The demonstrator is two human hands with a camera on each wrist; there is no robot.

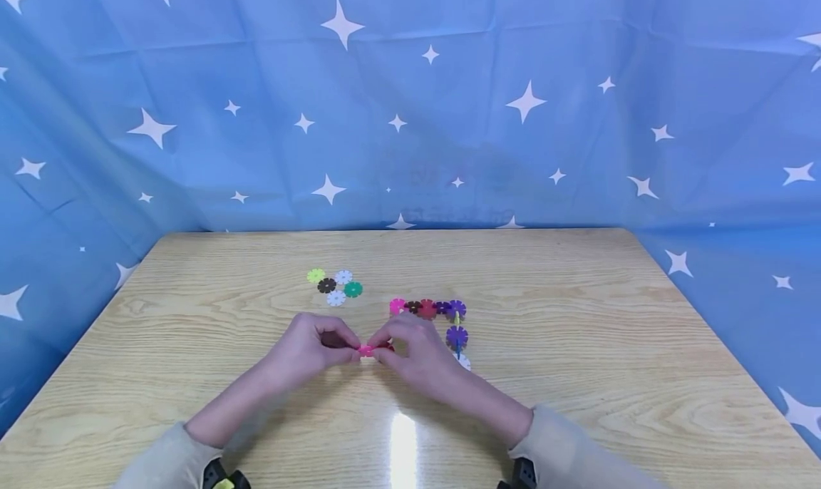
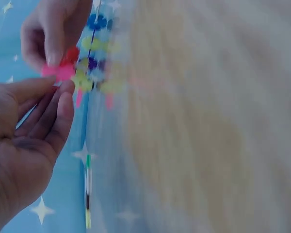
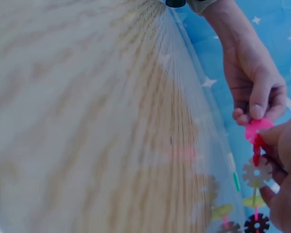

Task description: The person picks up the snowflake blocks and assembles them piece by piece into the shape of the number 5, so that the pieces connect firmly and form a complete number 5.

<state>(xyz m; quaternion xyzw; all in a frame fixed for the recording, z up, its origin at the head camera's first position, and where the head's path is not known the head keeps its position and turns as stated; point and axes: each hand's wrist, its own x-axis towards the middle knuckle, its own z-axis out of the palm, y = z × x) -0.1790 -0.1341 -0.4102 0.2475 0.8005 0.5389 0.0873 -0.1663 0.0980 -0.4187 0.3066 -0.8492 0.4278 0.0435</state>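
Wooden table [image 1: 545, 282]; five discs [image 1: 327, 286] beyond hands [image 1: 308, 348] [image 1: 420, 351] pinching partly hidden chain [image 1: 427, 308].

A pink notched disc [image 1: 365, 351], lower centre, is pinched at its edges, apparently joined to a red disc [image 3: 256, 150]; rightward, a multicoloured chain [image 1: 426, 309] bends at a corner.

The head view is bright and evenly lit, with a hard white streak of glare on the near middle of the worktop [image 1: 577, 296] and soft shadows beside the forearms [image 1: 240, 403]. The starry backdrop [image 1: 449, 147] darkens toward its lower left. Both wrist views are hazier and lower in contrast; the wood grain smears into blur, stretched in the right one, and the coloured discs [image 2: 91, 63] show soft edges and faint reflections on the glossy surface.
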